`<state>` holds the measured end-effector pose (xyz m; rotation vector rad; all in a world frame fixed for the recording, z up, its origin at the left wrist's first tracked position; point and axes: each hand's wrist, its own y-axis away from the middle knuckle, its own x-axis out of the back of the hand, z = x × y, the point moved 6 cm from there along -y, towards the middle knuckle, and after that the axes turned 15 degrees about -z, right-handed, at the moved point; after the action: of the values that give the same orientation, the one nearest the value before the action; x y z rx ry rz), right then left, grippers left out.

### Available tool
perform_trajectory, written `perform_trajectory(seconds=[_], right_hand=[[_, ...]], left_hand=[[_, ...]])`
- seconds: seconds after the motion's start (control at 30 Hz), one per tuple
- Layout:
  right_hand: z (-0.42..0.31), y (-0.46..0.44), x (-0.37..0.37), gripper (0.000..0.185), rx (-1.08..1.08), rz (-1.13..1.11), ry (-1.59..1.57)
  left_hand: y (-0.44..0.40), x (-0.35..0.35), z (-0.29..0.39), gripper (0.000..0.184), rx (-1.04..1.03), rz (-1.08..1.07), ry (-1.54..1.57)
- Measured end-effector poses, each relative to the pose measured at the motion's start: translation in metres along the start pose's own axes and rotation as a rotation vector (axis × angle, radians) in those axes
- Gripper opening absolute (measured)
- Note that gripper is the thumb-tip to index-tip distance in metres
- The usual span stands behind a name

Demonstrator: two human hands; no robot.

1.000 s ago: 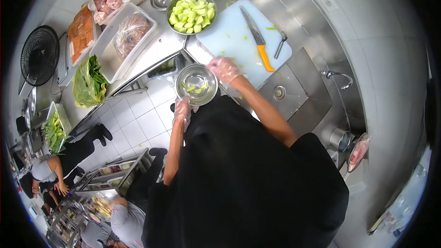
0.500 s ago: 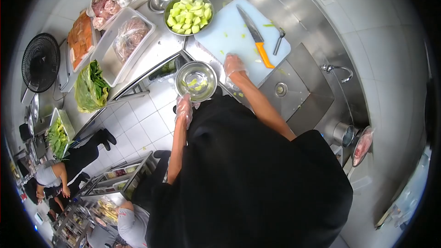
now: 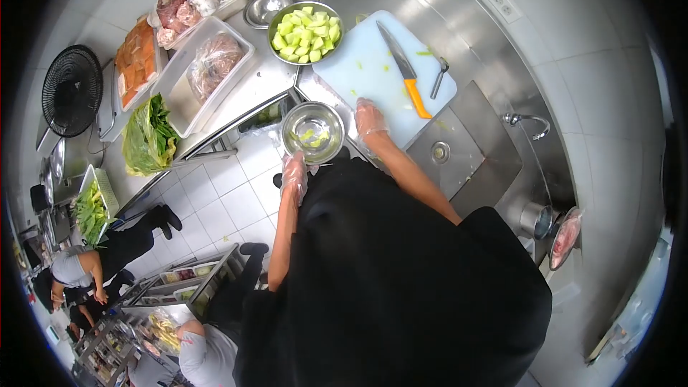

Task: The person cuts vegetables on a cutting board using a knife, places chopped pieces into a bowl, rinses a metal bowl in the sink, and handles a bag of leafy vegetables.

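My left hand (image 3: 294,172), in a clear plastic glove, grips the near rim of a metal bowl (image 3: 335,140). Pale green scraps lie inside that bowl, which is beside the counter edge. My right hand (image 3: 369,116), also gloved, rests on the near left part of a light blue cutting board (image 3: 358,64), fingers stretched over its surface. A few green bits are scattered on the board. A knife (image 3: 407,72) with an orange handle and a peeler (image 3: 438,79) lie to the right of that hand. Beyond the board's left corner stands a bowl of cut green chunks (image 3: 307,34).
A sink (image 3: 466,150) with a faucet (image 3: 527,122) is at right. Left are plastic tubs with bagged meat (image 3: 215,64) and orange pieces (image 3: 136,61), a bag of leafy greens (image 3: 150,140) and a fan (image 3: 72,91). Co-workers (image 3: 75,269) are at lower left.
The whole view has shifted slightly, so the counter items appear a little lower and further right. My left hand still holds the bowl; my right hand stays on the board.
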<state>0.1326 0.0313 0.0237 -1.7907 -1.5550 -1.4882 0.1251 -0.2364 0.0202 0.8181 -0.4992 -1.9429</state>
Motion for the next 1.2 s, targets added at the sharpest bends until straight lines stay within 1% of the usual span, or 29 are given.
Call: perform_trajectory(seconds=[0.13, 0.17, 0.2, 0.27, 0.3, 0.4, 0.5, 0.6, 0.7, 0.8, 0.9, 1.0, 1.07, 1.13, 1.2], right_hand=[[0.008, 0.000, 0.007, 0.018, 0.002, 0.180, 0.010], [0.003, 0.013, 0.024, 0.018, -0.001, 0.230, 0.028], [0.001, 0.022, 0.034, 0.018, -0.006, 0.277, 0.047], [0.005, 0.014, 0.025, 0.020, -0.026, 0.133, 0.015], [0.007, 0.011, 0.020, 0.021, -0.038, 0.065, -0.005], [0.005, 0.007, 0.010, 0.019, -0.119, -0.157, 0.006], [0.002, 0.009, 0.017, 0.018, -0.110, -0.088, -0.027], [-0.002, 0.012, 0.017, 0.018, -0.034, -0.038, -0.032], [-0.001, 0.014, 0.012, 0.018, -0.028, -0.164, 0.078], [-0.040, 0.024, 0.035, 0.019, 0.291, -0.227, -0.106], [-0.071, 0.036, 0.036, 0.023, 0.470, -0.443, -0.393], [-0.028, -0.031, 0.031, 0.028, 0.287, -0.209, -0.232], [-0.020, -0.053, 0.035, 0.030, 0.328, -0.011, 0.194], [-0.012, -0.052, 0.029, 0.028, 0.361, 0.094, 0.359], [-0.021, -0.043, 0.027, 0.021, 0.410, 0.101, 0.265]], left_hand=[[0.001, 0.000, 0.004, 0.045, -0.015, -0.031, -0.034], [0.002, -0.003, 0.009, 0.043, -0.055, -0.051, -0.020], [0.001, -0.003, 0.007, 0.043, -0.051, -0.037, -0.009], [0.000, 0.001, -0.001, 0.043, -0.028, -0.013, 0.008], [-0.006, 0.005, -0.009, 0.043, 0.014, -0.040, 0.033], [-0.006, 0.005, -0.006, 0.043, -0.035, 0.009, 0.002], [0.000, -0.002, 0.002, 0.043, -0.010, -0.012, 0.010], [0.003, 0.002, -0.001, 0.044, -0.015, -0.020, 0.012], [0.003, 0.004, -0.001, 0.044, -0.045, -0.015, 0.006], [0.011, -0.008, 0.011, 0.045, -0.098, -0.001, 0.047], [0.006, -0.006, 0.003, 0.037, -0.030, 0.003, -0.046], [0.001, -0.002, -0.001, 0.037, -0.021, -0.025, -0.046], [0.012, -0.006, 0.008, 0.037, -0.053, 0.026, -0.032], [0.011, -0.003, 0.003, 0.036, -0.060, 0.049, -0.031], [0.001, 0.014, -0.017, 0.036, -0.049, 0.055, -0.034]])
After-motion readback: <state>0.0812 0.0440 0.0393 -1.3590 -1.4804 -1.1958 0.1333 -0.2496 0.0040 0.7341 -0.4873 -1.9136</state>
